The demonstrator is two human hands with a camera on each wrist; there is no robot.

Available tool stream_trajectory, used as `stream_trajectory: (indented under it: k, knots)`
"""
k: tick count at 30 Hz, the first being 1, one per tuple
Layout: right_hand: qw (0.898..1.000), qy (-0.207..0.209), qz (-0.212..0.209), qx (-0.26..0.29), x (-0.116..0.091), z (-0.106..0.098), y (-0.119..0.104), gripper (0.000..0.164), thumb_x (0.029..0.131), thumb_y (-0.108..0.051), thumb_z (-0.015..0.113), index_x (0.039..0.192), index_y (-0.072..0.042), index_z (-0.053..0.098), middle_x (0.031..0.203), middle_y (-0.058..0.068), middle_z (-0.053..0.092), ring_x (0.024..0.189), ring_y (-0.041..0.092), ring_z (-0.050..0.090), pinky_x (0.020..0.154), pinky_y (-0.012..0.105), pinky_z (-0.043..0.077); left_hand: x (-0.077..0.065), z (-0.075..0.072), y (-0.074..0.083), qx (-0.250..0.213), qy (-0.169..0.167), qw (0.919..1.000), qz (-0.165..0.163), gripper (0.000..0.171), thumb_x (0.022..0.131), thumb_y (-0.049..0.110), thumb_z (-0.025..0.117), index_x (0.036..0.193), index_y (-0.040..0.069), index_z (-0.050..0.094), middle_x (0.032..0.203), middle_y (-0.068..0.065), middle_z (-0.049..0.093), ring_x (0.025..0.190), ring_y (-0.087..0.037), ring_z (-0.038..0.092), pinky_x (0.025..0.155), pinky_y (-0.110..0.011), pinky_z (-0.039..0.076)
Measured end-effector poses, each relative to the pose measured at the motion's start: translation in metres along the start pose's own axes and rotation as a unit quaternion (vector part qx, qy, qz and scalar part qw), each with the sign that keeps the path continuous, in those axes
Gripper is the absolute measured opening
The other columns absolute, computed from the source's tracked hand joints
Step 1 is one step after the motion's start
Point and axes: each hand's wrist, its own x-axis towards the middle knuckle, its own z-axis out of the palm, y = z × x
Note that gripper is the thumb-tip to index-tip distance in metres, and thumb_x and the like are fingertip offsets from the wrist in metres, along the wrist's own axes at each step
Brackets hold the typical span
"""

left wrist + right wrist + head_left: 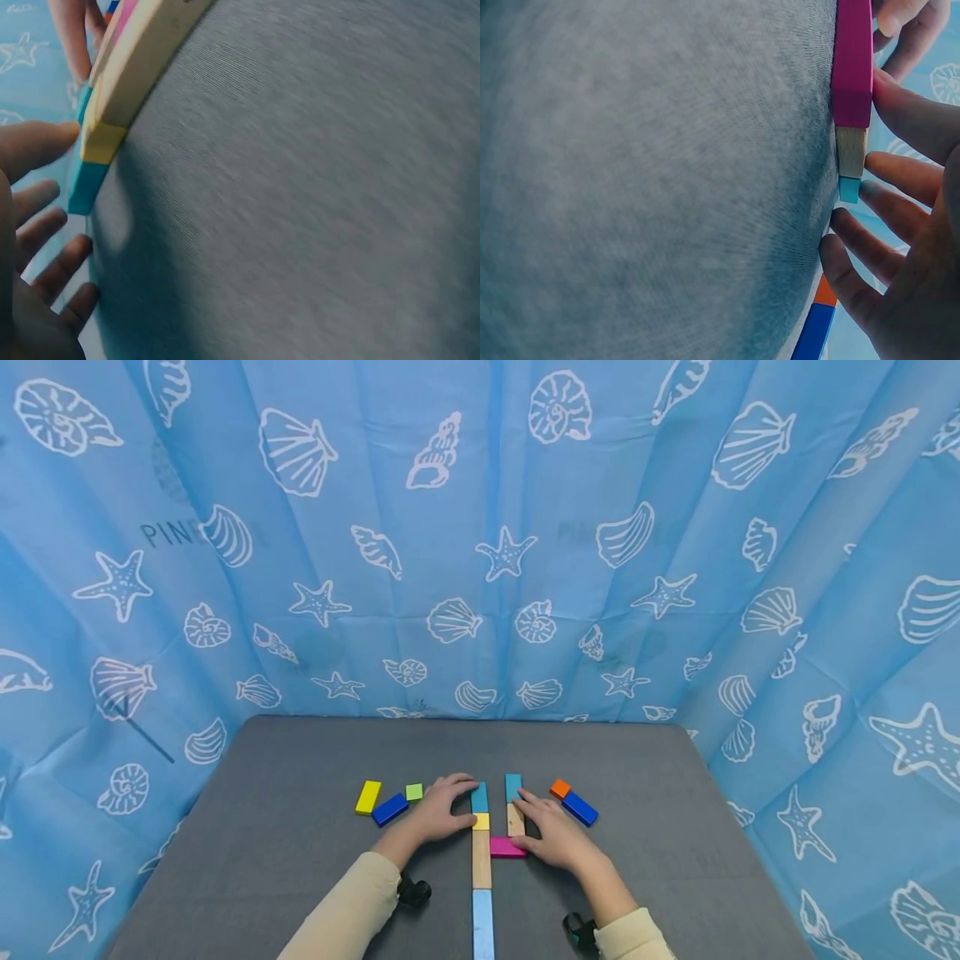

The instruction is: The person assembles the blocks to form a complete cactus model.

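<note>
Building blocks lie in a row down the middle of the table: a teal block [479,798], a small yellow block [481,822], a wooden block [482,860] and a light blue block [483,922]. A magenta block [507,847] sticks out to the right of this row. From its far side run a short wooden block [515,820] and another teal block [513,787]. My left hand [441,810] is at the left row's far end, thumb by the yellow block, fingers spread. With loosely spread fingers, my right hand [555,833] touches the right branch, thumb at the magenta block.
Left of my left hand lie a yellow block [368,797], a blue block [390,810] and a light green cube [414,792]. Beyond my right hand are an orange block [560,788] and a blue block [580,808]. A blue shell-patterned curtain [495,610] hangs behind the grey table [300,777].
</note>
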Motion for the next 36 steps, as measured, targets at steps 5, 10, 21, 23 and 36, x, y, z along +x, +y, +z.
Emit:
stream_trajectory:
  k: [5,10,21,23,36]
  knots:
    - [1.0,0.001,0.0,-0.004,0.0,0.001,0.002,0.069,0.093,-0.042,0.072,0.152,-0.014,0.048,0.163,0.007,0.036,0.144,0.04,0.038,0.111,0.063,0.036,-0.007,-0.001,0.001,-0.001,-0.017,0.9998,0.007,0.058,0.095,0.038,0.068,0.148,0.018,0.053,0.157,-0.003,0.044,0.143,-0.034,0.039,0.113,-0.062,0.033]
    - [1.0,0.002,0.001,-0.002,-0.001,0.002,0.001,0.07,0.093,-0.043,0.072,0.152,-0.014,0.048,0.163,0.006,0.036,0.144,0.039,0.038,0.111,0.063,0.036,-0.012,0.0,0.001,0.007,-0.015,0.9998,0.014,0.059,0.095,0.042,0.067,0.148,0.021,0.052,0.161,-0.001,0.039,0.144,-0.034,0.037,0.113,-0.063,0.032]
    - [1.0,0.001,0.0,0.002,-0.003,0.001,-0.002,0.07,0.092,-0.043,0.071,0.151,-0.014,0.048,0.162,0.007,0.037,0.144,0.039,0.038,0.111,0.063,0.036,-0.044,0.009,0.016,0.056,-0.067,0.9959,0.023,0.102,0.078,0.078,0.063,0.16,0.025,0.032,0.168,-0.001,0.024,0.147,-0.034,0.027,0.114,-0.067,0.023]
    - [1.0,0.001,0.001,0.003,-0.004,0.001,-0.002,0.069,0.092,-0.043,0.072,0.151,-0.013,0.049,0.162,0.007,0.037,0.144,0.04,0.038,0.111,0.063,0.036,-0.049,0.011,0.019,0.06,-0.083,0.9943,0.03,0.111,0.074,0.081,0.065,0.162,0.024,0.026,0.169,-0.002,0.02,0.148,-0.034,0.025,0.114,-0.067,0.022]
    - [0.999,0.009,-0.01,0.031,-0.002,-0.005,-0.002,0.068,0.093,-0.039,0.071,0.151,-0.012,0.047,0.162,0.01,0.036,0.145,0.041,0.037,0.112,0.063,0.034,-0.052,0.014,0.023,0.085,-0.116,0.9895,0.014,0.124,0.063,0.086,0.07,0.162,0.028,0.024,0.17,-0.002,0.013,0.149,-0.033,0.022,0.115,-0.065,0.02]
